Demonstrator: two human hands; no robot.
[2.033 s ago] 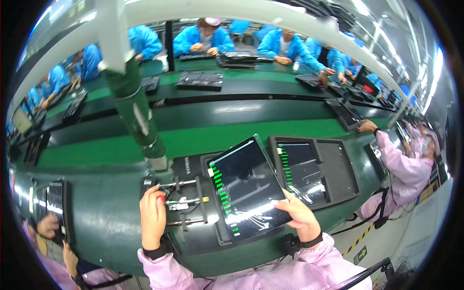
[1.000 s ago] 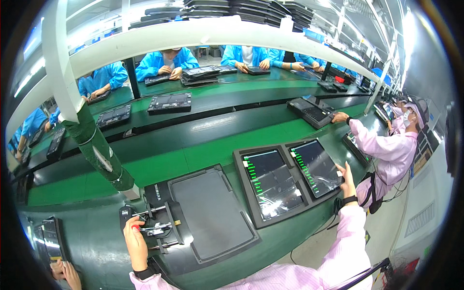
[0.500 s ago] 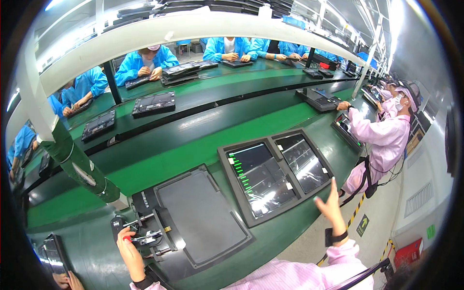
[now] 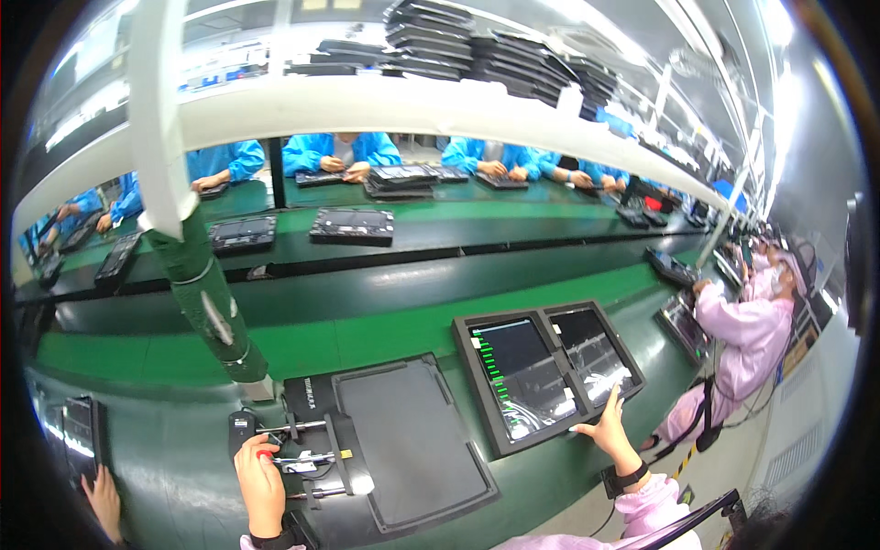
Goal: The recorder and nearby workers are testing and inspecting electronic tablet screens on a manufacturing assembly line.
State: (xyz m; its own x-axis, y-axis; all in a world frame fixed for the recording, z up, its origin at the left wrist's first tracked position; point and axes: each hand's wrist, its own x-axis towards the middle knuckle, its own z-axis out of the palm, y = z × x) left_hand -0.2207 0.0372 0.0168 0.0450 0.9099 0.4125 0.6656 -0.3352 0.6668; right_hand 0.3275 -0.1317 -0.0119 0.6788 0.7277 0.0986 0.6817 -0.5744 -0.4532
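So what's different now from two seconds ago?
The right hand has carried one screen rightward off the black fixture into the right compartment of the tray and let go; its green bars have gone dark. The left hand stays at the red knob; the other screen stays in the left compartment.

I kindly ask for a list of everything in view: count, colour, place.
Fixture: one, black and grey, centre-left
Red knob: one, red, fixture's left side
Tray: one, black, right of the fixture
Tablets: two, dark, inside the tray; left one with green bars
Work surfaces: several, green, across the view
Post: one, white and green, left
Device cases: several, black, far side
Stacked trays: many, black, top
Workers in blue: at least five, far side
Workers in pink: at least two, right
Left fingers: one set, on the red knob
Right fingers: one set, at the tray's near edge; contact unclear
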